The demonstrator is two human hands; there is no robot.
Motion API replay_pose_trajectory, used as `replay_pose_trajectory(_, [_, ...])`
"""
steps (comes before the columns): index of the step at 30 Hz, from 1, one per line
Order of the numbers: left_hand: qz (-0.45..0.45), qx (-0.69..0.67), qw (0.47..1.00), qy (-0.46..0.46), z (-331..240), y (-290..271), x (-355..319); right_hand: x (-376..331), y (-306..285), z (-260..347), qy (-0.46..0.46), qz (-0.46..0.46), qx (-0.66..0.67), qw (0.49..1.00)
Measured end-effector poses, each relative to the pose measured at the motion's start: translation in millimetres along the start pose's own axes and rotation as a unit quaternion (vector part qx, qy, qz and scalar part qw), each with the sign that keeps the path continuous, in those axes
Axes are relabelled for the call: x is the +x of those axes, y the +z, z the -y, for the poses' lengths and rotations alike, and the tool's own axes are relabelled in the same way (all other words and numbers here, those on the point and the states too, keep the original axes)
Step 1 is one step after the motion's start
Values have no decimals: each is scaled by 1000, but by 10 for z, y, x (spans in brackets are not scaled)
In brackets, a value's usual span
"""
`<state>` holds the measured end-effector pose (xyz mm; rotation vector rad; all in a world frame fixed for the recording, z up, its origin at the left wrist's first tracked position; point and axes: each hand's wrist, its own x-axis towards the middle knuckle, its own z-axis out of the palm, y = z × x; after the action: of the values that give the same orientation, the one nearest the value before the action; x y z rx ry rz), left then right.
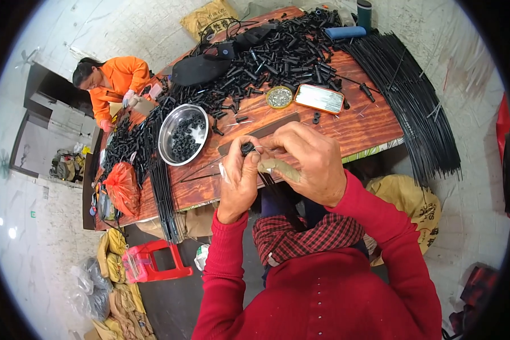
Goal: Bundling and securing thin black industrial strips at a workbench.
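Over the table's front edge, my left hand (239, 184) is closed around a small black ring-shaped part (247, 148), its opening facing up. White tape wraps one of its fingers. Close beside it, my right hand (311, 161) is pinched, thumb and fingertips together, on a thin pale wire-like piece (259, 148) that touches or nearly touches the black part. A tan wrap covers the right thumb. Thin black rods (277, 192) run from beneath my hands down toward my lap; whether they join the black part is hidden.
On the wooden table (362, 124) stand a steel bowl (163, 141) of black rings, a round tin (279, 97) of small metal pieces and a rectangular tin (319, 99). Black tubular parts (277, 51) heap behind; long black rods (408, 90) overhang the right. A co-worker in orange (119, 82) sits far left.
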<state>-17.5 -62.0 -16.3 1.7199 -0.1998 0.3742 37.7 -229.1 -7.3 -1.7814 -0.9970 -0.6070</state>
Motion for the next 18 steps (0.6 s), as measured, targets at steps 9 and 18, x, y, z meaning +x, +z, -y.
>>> replay_pose_trajectory(9, [3,21,1000,-19,-59,86,-72,11,-76,74,48,12,1,999])
replay_pose_trajectory(18, [-27,149,987,51,-16,118,3,70,-26,5,170,76,117,975])
